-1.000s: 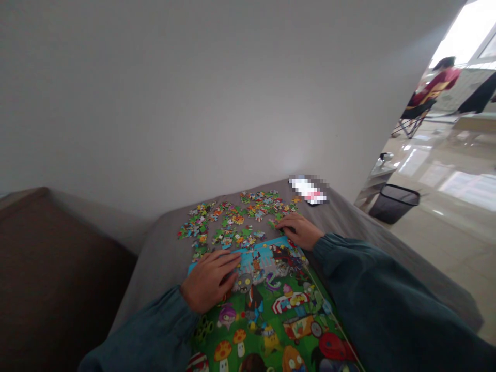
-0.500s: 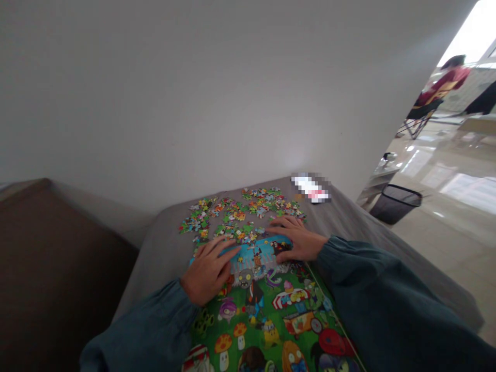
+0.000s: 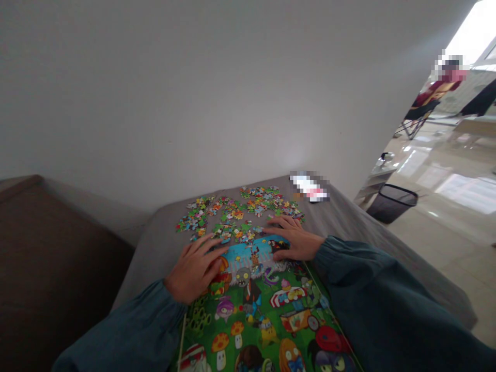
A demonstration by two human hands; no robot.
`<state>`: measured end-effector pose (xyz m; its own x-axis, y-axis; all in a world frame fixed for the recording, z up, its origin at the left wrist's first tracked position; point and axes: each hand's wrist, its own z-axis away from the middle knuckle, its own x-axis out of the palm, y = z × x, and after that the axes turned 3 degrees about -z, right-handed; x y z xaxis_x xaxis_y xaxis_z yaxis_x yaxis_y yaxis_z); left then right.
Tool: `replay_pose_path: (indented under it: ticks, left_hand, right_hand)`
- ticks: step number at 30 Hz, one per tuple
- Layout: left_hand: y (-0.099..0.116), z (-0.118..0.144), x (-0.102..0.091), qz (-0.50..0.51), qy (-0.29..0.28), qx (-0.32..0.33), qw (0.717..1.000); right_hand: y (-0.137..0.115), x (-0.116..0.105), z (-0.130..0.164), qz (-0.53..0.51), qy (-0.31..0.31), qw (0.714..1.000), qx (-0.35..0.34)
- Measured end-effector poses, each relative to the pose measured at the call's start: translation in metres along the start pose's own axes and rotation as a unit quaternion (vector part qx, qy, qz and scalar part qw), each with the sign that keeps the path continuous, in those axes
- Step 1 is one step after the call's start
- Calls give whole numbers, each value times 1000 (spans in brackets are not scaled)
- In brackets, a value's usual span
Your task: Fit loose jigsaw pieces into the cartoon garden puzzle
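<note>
Grey bed (image 3: pixel 349 227) against the wall carries everything. Your puzzle board (image 3: pixel 267 310) lies on it, near edge toward you. Loose pieces (image 3: pixel 240 212) scattered just beyond its far edge. Your left hand (image 3: pixel 194 268) rests flat on the far-left corner, fingers spread wide, holding nothing; your right hand (image 3: pixel 296 240) flat on the far-right corner, fingers loosely spread.

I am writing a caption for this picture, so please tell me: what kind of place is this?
Probably a home living room. The puzzle board lies on a grey cushioned seat against a plain wall, and a tiled floor with a waste bin opens to the right.
</note>
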<state>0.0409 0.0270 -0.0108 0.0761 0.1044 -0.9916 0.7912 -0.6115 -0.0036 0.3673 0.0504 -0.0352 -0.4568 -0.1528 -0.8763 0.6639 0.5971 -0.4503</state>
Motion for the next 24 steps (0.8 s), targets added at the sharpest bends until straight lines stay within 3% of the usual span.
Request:
replay_pose_path:
  ticks: [5,18,24]
  left_hand:
    - [-1,0,1,-2,-34,-8,999]
    - [1,0,3,22,-23,-12,999]
    - [13,-35,-16,67,-4,-19,998]
  right_hand:
    - [-1,-2,-1,3,19,1000,-16]
    - [-1,2,-5,17,37,998,-50]
    - [2,-3,-8,16,109,992,-60]
